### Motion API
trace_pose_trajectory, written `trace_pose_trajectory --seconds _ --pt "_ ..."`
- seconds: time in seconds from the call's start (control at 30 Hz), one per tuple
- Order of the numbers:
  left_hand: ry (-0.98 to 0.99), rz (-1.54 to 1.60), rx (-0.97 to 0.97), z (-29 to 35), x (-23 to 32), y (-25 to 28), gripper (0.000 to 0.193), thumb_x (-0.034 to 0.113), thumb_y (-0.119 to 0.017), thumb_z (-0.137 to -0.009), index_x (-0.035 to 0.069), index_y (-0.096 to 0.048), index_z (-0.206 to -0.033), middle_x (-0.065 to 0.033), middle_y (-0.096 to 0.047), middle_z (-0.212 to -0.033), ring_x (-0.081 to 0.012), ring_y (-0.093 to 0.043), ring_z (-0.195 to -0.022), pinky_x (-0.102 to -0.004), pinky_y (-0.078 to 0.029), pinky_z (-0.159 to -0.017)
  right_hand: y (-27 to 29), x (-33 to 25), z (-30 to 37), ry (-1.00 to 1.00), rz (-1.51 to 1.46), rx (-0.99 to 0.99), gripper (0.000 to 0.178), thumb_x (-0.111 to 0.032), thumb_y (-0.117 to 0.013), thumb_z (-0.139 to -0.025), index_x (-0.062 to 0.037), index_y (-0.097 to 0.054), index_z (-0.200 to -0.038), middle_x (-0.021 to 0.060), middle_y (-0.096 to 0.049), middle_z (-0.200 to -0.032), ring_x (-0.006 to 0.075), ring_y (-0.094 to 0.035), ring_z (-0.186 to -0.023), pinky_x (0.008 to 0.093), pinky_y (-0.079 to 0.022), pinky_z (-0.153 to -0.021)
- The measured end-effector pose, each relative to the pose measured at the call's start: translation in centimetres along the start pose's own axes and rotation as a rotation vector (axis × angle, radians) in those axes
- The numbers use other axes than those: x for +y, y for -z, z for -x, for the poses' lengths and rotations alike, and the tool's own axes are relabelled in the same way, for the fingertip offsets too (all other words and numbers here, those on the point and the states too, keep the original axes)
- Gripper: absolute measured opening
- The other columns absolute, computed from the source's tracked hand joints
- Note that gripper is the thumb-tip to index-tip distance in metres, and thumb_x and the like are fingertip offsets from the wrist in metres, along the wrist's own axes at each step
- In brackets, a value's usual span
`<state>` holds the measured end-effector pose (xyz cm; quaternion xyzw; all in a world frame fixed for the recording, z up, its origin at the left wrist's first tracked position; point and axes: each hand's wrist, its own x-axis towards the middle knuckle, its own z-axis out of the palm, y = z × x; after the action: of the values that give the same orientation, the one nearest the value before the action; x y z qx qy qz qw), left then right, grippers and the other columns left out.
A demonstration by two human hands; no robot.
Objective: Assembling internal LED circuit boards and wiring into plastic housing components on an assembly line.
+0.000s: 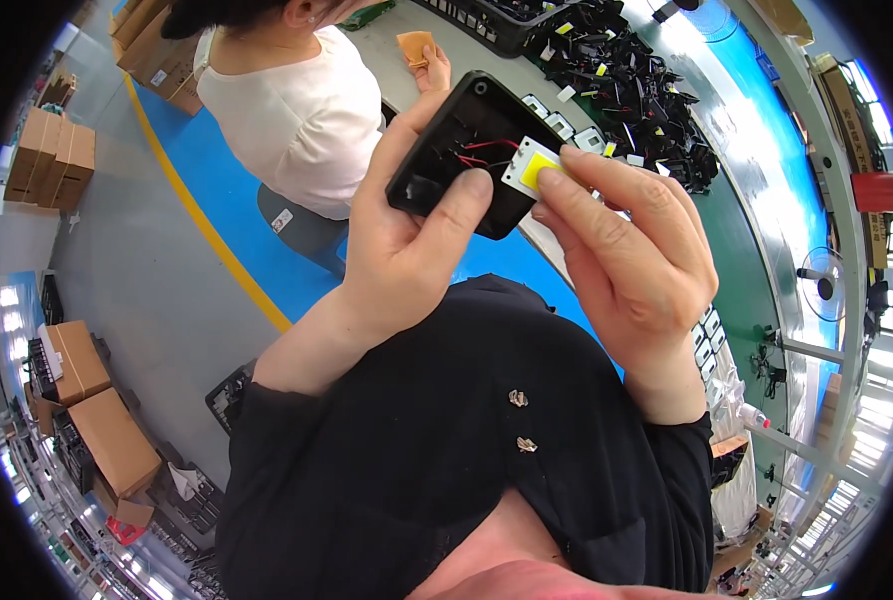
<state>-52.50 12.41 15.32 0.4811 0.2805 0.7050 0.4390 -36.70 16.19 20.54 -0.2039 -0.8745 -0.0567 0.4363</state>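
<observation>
Plate point(532, 168), white with a yellow patch point(538, 165), is at the right rim of the black housing point(482, 120), patch toward the camera. Right hand point(642, 225) is the nearer one: its grip is closed on the plate's right end, fingertips overlapping the patch. From that grip the plate points left, over the rim toward the hollow. Left hand point(407, 240) grips the housing from lower left, thumb lying over the hollow, short of the plate, fingers going behind. Housing's long axis runs lower left to upper right, hollow side facing the camera. Red wires point(489, 143) span from inside the housing toward the plate's left side; they look to have some slack, judging by the arc. Both pieces are held up in front of the body, off the surface point(457, 40).

Hard to make out: whether the plate touches the rim or just overlaps it in view. Wire ends at the plate are too small to confirm a joint. Plate's back is hidden, and fingers cover its right end, so its long axis is uncertain. Left thumb hides part of the housing floor; dark details blend into the black.
</observation>
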Motion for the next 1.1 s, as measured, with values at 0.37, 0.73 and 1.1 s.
trace_pose_trajectory --seconds 0.37,0.73,1.1 --pt "0.019 -0.088 0.094 0.2 -0.3 0.0 0.03 0.0 -0.052 -0.086 -0.006 -0.045 -0.114 -0.0121 -0.055 -0.108 -0.0233 -0.041 -0.122 -0.0335 -0.027 -0.102 2.3 -1.3 0.4 -0.142 -0.033 -0.081 0.029 0.0 -0.073 -0.06 -0.0017 -0.066 -0.089 0.0101 -0.062 -0.085 0.021 -0.059 -0.066 0.0273 -0.046 -0.054" --pt "-0.356 -0.49 -0.094 -0.4 -0.4 -0.1 0.034 0.006 -0.062 -0.079 -0.002 -0.049 -0.109 -0.0102 -0.058 -0.1 -0.023 -0.054 -0.096 -0.0568 -0.018 -0.104 3.8 -1.5 0.6 -0.492 -0.307 -0.089 0.02 0.002 -0.071 -0.068 -0.0027 -0.068 -0.087 0.0096 -0.064 -0.083 0.0166 -0.061 -0.068 0.0241 -0.049 -0.057" --pt "-0.332 -0.382 0.045 -0.4 -1.5 -0.7 0.025 0.003 -0.062 -0.082 -0.002 -0.053 -0.104 -0.0059 -0.061 -0.092 -0.0107 -0.058 -0.078 -0.0335 -0.041 -0.092 3.2 -1.7 1.4 -0.373 -0.204 -0.087 0.023 0.001 -0.072 -0.066 -0.0037 -0.068 -0.088 0.0093 -0.063 -0.084 0.0196 -0.06 -0.069 0.0272 -0.048 -0.057"
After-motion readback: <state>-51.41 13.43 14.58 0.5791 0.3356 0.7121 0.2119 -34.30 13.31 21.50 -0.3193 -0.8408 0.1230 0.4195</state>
